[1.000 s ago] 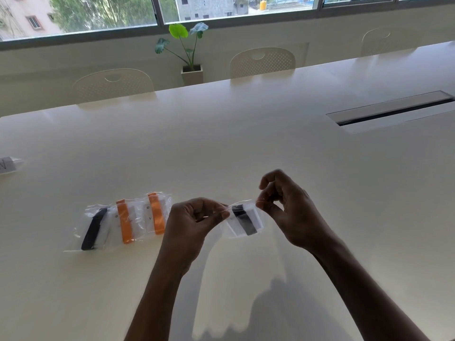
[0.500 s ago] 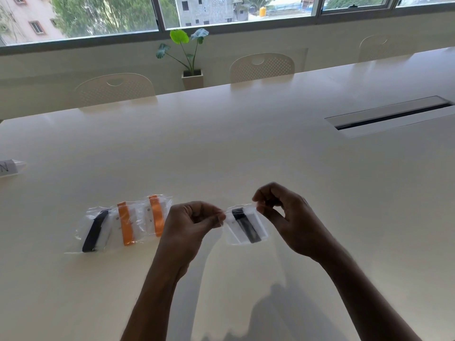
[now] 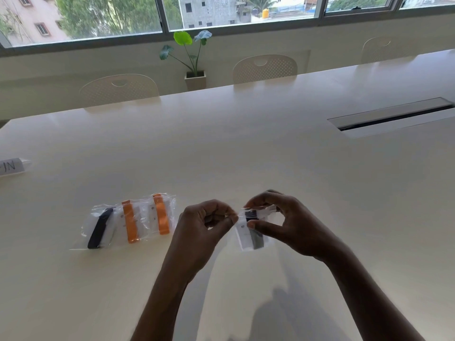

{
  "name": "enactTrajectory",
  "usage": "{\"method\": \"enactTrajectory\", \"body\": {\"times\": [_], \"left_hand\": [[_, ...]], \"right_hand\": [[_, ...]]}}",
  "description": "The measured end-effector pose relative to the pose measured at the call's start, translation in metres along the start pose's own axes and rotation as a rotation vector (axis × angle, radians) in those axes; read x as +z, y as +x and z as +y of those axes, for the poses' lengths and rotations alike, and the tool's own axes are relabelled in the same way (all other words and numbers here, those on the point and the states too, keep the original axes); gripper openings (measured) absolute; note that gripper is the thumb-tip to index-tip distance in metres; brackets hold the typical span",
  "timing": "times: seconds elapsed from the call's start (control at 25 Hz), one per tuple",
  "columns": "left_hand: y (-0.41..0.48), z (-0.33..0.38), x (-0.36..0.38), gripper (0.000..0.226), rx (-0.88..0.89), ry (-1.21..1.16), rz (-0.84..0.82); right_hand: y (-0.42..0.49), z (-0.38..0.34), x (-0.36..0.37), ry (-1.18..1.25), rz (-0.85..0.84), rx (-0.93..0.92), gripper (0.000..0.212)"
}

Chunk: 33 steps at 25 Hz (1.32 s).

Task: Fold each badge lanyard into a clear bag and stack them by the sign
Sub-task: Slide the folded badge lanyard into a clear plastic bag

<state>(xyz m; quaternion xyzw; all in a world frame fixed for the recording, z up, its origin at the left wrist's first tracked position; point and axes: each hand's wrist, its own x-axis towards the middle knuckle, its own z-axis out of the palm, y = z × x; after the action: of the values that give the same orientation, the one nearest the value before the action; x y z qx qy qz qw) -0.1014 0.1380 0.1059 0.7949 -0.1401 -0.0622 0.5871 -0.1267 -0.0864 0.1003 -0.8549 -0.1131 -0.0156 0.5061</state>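
A small clear bag with a folded dark lanyard and white card inside hangs just above the white table. My left hand pinches its top left corner. My right hand pinches the top edge with thumb and fingers curled round it. To the left lie three filled bags overlapping in a row: one with a black lanyard and two with orange lanyards. A white paper sign with handwriting stands at the table's far left edge, cut off by the frame.
A cable slot with a grey lid is set into the table at the right. Several cream chairs stand along the far side. A potted plant sits by the window ledge.
My right hand has shifted left along the bag's top edge, closer to my left hand. The bag now hangs more upright. The view has tilted down slightly.
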Motion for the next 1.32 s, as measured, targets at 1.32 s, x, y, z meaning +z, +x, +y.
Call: {"method": "enactTrajectory", "body": {"times": [1.32], "left_hand": [[-0.002,-0.021,0.008,0.013,-0.109,-0.209,0.21]], "right_hand": [[0.014,0.018,0.023,0.294,0.251,0.185,0.017]]}}
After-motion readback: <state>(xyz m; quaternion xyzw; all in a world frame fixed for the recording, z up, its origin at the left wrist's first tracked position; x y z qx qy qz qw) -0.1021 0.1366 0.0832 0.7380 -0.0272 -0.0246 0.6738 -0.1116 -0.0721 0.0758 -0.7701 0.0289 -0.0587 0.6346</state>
